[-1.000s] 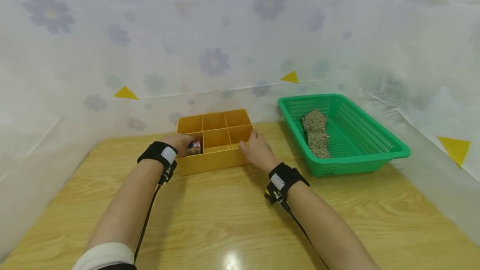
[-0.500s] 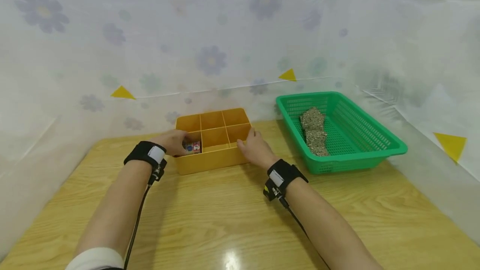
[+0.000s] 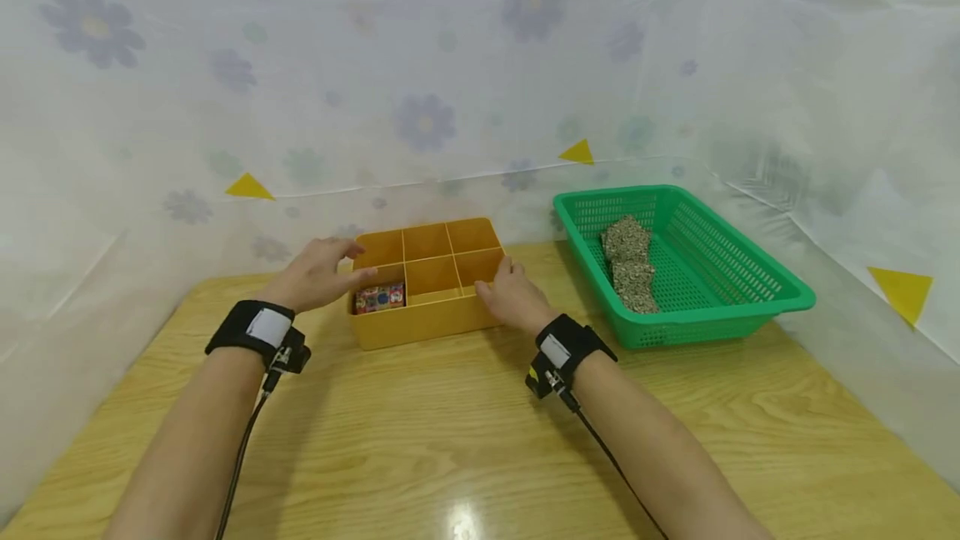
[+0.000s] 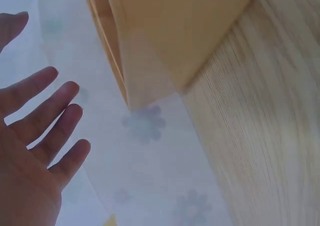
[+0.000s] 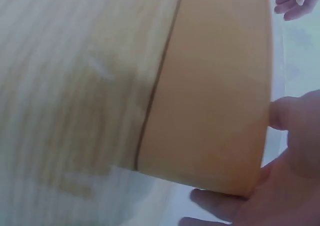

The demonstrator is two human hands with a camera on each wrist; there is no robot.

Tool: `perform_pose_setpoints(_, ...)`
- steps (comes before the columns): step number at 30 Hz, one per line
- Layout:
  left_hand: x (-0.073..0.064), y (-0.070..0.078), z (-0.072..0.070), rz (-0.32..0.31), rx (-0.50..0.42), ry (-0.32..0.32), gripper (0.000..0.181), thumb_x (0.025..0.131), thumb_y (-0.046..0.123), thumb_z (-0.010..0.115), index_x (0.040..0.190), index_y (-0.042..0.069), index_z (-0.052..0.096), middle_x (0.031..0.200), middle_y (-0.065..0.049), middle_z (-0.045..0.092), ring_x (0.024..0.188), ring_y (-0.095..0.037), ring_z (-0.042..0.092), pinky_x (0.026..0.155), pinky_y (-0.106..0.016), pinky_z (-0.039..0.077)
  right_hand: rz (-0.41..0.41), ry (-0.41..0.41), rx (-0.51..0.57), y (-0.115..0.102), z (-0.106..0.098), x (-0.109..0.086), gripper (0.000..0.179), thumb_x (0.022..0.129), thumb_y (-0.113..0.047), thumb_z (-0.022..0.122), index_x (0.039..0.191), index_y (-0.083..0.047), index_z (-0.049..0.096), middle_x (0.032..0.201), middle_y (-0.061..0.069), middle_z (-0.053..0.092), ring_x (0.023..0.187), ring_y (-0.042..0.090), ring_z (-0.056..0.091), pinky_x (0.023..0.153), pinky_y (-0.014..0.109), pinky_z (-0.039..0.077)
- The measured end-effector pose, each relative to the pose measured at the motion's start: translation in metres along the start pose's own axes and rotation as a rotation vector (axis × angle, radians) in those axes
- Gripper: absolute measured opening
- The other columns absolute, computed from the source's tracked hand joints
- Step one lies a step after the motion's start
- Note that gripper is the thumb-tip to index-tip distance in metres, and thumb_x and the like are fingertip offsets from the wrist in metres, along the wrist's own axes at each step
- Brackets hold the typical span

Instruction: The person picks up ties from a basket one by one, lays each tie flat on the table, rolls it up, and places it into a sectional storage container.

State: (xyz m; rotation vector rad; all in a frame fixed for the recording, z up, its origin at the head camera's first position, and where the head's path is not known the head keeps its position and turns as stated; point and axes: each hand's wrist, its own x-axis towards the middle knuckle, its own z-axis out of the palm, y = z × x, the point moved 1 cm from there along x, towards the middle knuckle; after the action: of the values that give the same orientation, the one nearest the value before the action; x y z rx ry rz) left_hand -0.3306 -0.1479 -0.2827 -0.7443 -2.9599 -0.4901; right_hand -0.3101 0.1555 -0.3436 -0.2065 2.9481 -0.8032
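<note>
A yellow divided box [image 3: 429, 319] stands on the wooden table [image 3: 465, 440]. A small colourful packet [image 3: 379, 298] lies in its near-left compartment. My left hand [image 3: 318, 273] hovers just left of the box with fingers spread, holding nothing; the left wrist view shows the spread fingers [image 4: 42, 131] beside the box wall [image 4: 170, 31]. My right hand [image 3: 510, 298] rests against the box's near-right corner, thumb on the rim; the right wrist view shows the fingers [image 5: 295, 131] wrapped at the box side [image 5: 215, 101].
A green mesh basket [image 3: 750, 298] stands to the right on the table, with grey-speckled slabs [image 3: 630, 261] stacked inside. A flowered plastic sheet [image 3: 450, 90] closes in the back and sides. Cables run from both wrist bands along my arms.
My left hand let go of the colourful packet in the near-left compartment and drew back up and to the left, fingers spreading. The right hand stayed at the box.
</note>
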Motion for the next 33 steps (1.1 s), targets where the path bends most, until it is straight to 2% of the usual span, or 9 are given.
perform_pose_setpoints(5,-0.005,0.019,0.003,0.020,-0.034,0.049,0.059,0.100,0.044,0.056,0.141,0.002,0.050,0.139,-0.023,0.055,0.132,-0.043,0.045,0.109,-0.059,0.037,0.006,-0.053,0.095,-0.001,-0.011,0.000,0.081,0.105,-0.045,0.038,0.153,0.012,0.008,0.155,0.040,0.016,0.144,0.048,0.027,0.116,0.055,0.032)
perform_pose_setpoints(9,-0.008,0.036,0.009,0.040,-0.092,0.081,0.057,0.100,0.040,0.056,0.142,0.002,0.048,0.143,-0.021,0.050,0.136,-0.041,0.041,0.111,-0.058,0.035,-0.063,-0.025,0.148,-0.003,-0.028,-0.004,0.071,0.106,-0.040,0.041,0.150,0.012,0.021,0.153,0.039,0.022,0.140,0.047,0.034,0.113,0.055,0.035)
perform_pose_setpoints(12,-0.012,0.047,0.014,0.055,-0.112,0.114,0.055,0.100,0.039,0.056,0.142,0.004,0.049,0.143,-0.019,0.050,0.134,-0.039,0.042,0.109,-0.057,0.038,-0.133,-0.010,0.169,-0.003,-0.049,-0.007,0.062,0.105,-0.036,0.045,0.146,0.009,0.032,0.148,0.035,0.033,0.127,0.043,0.049,0.105,0.052,0.043)
perform_pose_setpoints(16,-0.019,0.059,0.021,0.098,-0.137,0.157,0.052,0.100,0.038,0.057,0.141,0.006,0.050,0.141,-0.018,0.051,0.129,-0.037,0.048,0.104,-0.054,0.044,-0.202,0.062,0.123,0.007,-0.084,-0.011,0.051,0.105,-0.032,0.047,0.138,0.006,0.045,0.139,0.028,0.048,0.118,0.038,0.054,0.098,0.050,0.045)
perform_pose_setpoints(19,-0.027,0.067,0.028,0.123,-0.186,0.171,0.050,0.101,0.036,0.056,0.142,0.007,0.050,0.139,-0.018,0.052,0.125,-0.035,0.052,0.100,-0.051,0.047,-0.202,0.127,0.061,0.021,-0.110,-0.012,0.043,0.105,-0.027,0.045,0.133,0.006,0.050,0.133,0.027,0.052,0.108,0.037,0.054,0.091,0.048,0.045)
perform_pose_setpoints(22,-0.036,0.075,0.035,0.139,-0.240,0.187,0.047,0.102,0.032,0.055,0.142,0.007,0.050,0.137,-0.016,0.054,0.121,-0.033,0.054,0.098,-0.050,0.048,-0.161,0.139,-0.007,0.039,-0.130,-0.012,0.038,0.105,-0.023,0.043,0.129,0.006,0.053,0.122,0.027,0.057,0.082,0.031,0.055,0.074,0.043,0.045)
perform_pose_setpoints(27,-0.047,0.092,0.045,0.187,-0.314,0.219,0.042,0.102,0.025,0.057,0.140,0.009,0.051,0.136,-0.011,0.057,0.118,-0.027,0.054,0.099,-0.049,0.047,-0.091,0.029,-0.108,0.077,-0.153,-0.009,0.036,0.104,-0.019,0.041,0.120,0.010,0.055,0.088,0.018,0.053,0.060,0.019,0.041,0.061,0.036,0.037)
perform_pose_setpoints(31,-0.053,0.100,0.052,0.214,-0.350,0.225,0.040,0.102,0.025,0.056,0.138,0.009,0.053,0.133,-0.009,0.059,0.119,-0.026,0.055,0.100,-0.048,0.047,-0.045,-0.142,-0.184,0.102,-0.159,-0.004,0.041,0.103,-0.020,0.044,0.122,0.015,0.054,0.096,0.026,0.055,0.071,0.025,0.050,0.064,0.038,0.045)
perform_pose_setpoints(33,-0.055,0.102,0.055,0.218,-0.357,0.229,0.039,0.102,0.025,0.057,0.137,0.009,0.054,0.131,-0.009,0.060,0.119,-0.027,0.055,0.100,-0.047,0.047,-0.018,-0.225,-0.246,0.108,-0.159,-0.003,0.042,0.103,-0.020,0.046,0.125,0.015,0.052,0.114,0.033,0.053,0.083,0.032,0.054,0.070,0.042,0.047)
